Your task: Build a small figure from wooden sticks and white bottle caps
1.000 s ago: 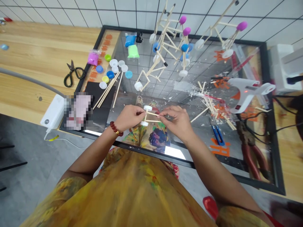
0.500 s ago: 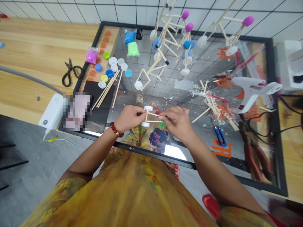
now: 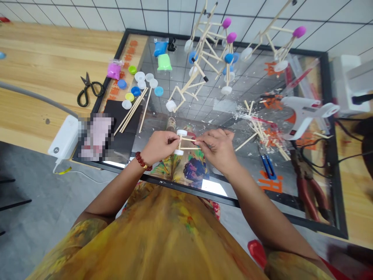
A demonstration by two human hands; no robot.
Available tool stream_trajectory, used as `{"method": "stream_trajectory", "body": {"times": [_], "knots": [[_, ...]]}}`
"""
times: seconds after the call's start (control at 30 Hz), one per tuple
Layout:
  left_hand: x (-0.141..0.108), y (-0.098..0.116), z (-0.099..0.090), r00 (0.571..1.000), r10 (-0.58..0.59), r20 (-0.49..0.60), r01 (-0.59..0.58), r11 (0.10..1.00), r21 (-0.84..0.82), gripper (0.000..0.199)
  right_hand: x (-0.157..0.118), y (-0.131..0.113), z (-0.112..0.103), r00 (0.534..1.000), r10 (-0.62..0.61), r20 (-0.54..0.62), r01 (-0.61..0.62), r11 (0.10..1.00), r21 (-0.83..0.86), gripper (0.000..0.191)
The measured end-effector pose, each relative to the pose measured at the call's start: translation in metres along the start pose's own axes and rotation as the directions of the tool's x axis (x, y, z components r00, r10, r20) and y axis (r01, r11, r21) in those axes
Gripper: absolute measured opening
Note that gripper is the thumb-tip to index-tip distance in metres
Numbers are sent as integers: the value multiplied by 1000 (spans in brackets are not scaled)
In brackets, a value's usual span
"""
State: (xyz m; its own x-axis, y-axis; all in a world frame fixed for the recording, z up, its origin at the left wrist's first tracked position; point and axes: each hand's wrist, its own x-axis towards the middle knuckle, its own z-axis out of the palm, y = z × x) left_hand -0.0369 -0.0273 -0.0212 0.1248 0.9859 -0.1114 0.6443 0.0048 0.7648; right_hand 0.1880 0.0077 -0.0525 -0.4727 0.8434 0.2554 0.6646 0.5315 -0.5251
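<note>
Between my hands is a small frame of pale wooden sticks (image 3: 190,148) with a white bottle cap (image 3: 182,133) at its far end and another white cap (image 3: 178,152) at its near end. My left hand (image 3: 163,144), with a red bead bracelet at the wrist, pinches the frame at the short crosspiece between the caps. My right hand (image 3: 218,148) pinches the right end of the upper stick (image 3: 189,140) between thumb and fingers. The lower stick runs parallel to it, its right end close to my right thumb.
Stick models (image 3: 201,58) with caps and purple balls stand at the back. Loose caps (image 3: 140,76), sticks (image 3: 131,112) and black scissors (image 3: 87,88) lie left. To the right are a white glue gun (image 3: 303,112), cut sticks (image 3: 259,128), blue tweezers (image 3: 268,167) and red-handled pliers (image 3: 310,190).
The view has shifted slightly, so things on the right appear a little further left. Both hands keep the same pinch on the stick frame.
</note>
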Motion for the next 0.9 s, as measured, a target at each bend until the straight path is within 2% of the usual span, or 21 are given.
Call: {"method": "stream_trajectory", "body": {"times": [0.07, 0.17, 0.3, 0.43, 0.53, 0.6, 0.67, 0.73, 0.83, 0.9], "knots": [[-10, 2, 2, 994, 31, -104, -28, 999, 30, 19, -1, 1, -3, 1000, 18, -10, -18, 1000, 11, 21], [-27, 7, 8, 973, 106, -207, -78, 987, 141, 26, -4, 6, -9, 996, 69, -58, -66, 996, 52, 25], [-37, 8, 21, 957, 206, -205, -138, 942, 305, 49, -6, 13, -14, 983, 139, -124, -128, 988, 91, 22], [-32, 2, 26, 958, 221, -182, -157, 936, 314, 27, -4, 11, -17, 975, 162, -153, -135, 976, 173, 22], [-29, 2, 21, 954, 155, -256, -126, 984, 126, 21, -2, 11, -21, 952, 217, -216, -145, 941, 304, 24], [-29, 6, 16, 967, 12, -255, -50, 989, -142, 25, -1, 14, -23, 923, 291, -253, -171, 897, 408, 26], [-28, 11, 12, 981, -135, -137, 62, 895, -441, 32, -1, 18, -23, 902, 362, -235, -196, 829, 524, 28], [-26, 16, 10, 980, -194, 35, 168, 732, -661, 38, -1, 21, -20, 908, 390, -151, -219, 750, 624, 33], [-22, 21, 11, 962, -191, 194, 268, 536, -800, 42, 0, 19, -16, 929, 369, 12, -265, 645, 717, 43], [-19, 24, 12, 949, -197, 245, 311, 475, -823, 44, 0, 15, -16, 939, 328, 100, -285, 583, 761, 49]]}}
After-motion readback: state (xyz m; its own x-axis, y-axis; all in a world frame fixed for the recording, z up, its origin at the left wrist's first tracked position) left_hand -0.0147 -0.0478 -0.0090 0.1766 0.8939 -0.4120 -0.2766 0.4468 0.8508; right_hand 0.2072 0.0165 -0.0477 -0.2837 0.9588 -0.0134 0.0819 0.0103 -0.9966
